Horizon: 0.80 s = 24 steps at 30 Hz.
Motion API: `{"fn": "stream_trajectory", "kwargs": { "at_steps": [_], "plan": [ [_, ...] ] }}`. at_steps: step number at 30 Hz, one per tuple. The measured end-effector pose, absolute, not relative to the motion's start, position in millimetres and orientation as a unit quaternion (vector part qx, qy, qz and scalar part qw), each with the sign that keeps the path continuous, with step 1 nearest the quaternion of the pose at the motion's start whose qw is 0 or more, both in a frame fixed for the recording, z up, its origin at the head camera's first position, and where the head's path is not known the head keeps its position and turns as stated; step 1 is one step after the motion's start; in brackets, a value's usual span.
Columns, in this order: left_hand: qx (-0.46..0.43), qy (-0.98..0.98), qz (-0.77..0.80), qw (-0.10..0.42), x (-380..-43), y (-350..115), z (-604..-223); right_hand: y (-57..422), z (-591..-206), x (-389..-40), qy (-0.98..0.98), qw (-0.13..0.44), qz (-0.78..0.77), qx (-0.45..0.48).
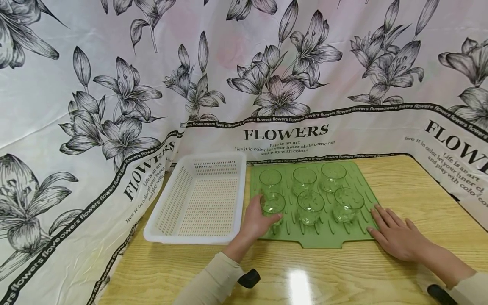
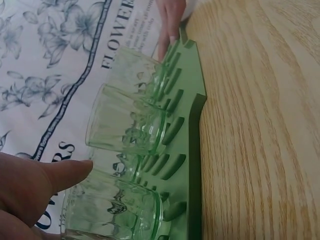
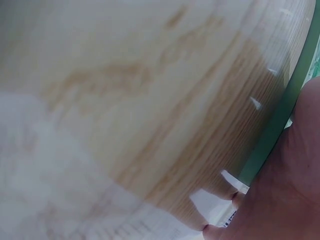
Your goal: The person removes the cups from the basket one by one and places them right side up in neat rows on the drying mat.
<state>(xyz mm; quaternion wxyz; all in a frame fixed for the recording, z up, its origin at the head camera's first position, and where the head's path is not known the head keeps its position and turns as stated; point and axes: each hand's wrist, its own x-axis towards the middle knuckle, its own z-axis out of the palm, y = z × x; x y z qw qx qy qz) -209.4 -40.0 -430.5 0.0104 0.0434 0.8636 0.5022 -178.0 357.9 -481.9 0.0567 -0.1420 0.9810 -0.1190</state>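
Note:
Several clear glass tumblers stand upright in two rows on a green ridged drying mat (image 1: 322,242). My left hand (image 1: 256,218) is around the front-left glass (image 1: 273,203), fingers at its left side and thumb across its front. In the left wrist view the thumb (image 2: 70,174) lies alongside that glass (image 2: 117,212), with a neighbouring glass (image 2: 127,120) beyond it. My right hand (image 1: 398,235) lies flat with straight fingers, its fingertips at the right edge of the mat. In the right wrist view part of this hand (image 3: 295,170) shows beside the green mat edge (image 3: 272,132).
A white perforated plastic basket (image 1: 194,240) stands left of the mat, with its slotted floor visible. Wood-grain table (image 1: 274,271) lies in front. A white flower-printed cloth (image 1: 213,97) hangs behind and at both sides.

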Motion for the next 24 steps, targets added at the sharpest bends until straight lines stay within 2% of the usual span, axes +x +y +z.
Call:
{"fn": "stream_trajectory", "kwargs": {
  "at_steps": [7,15,20,24],
  "plan": [
    [0.037,0.864,0.502,0.020,-208.4,-39.0,-429.3,357.7,-482.0,-180.5,0.981,0.060,-0.117,-0.144],
    [0.100,0.884,0.455,0.036,-197.6,-40.7,-406.8,367.2,-479.1,-186.6,0.981,0.060,-0.085,-0.165],
    [0.159,0.903,0.400,0.006,-191.8,-52.0,-387.7,370.7,-462.2,-190.7,0.977,0.050,-0.074,-0.193],
    [0.204,0.915,0.346,-0.042,-193.4,-66.2,-375.0,369.2,-438.6,-196.3,0.977,0.033,-0.060,-0.202]
  ]
}}
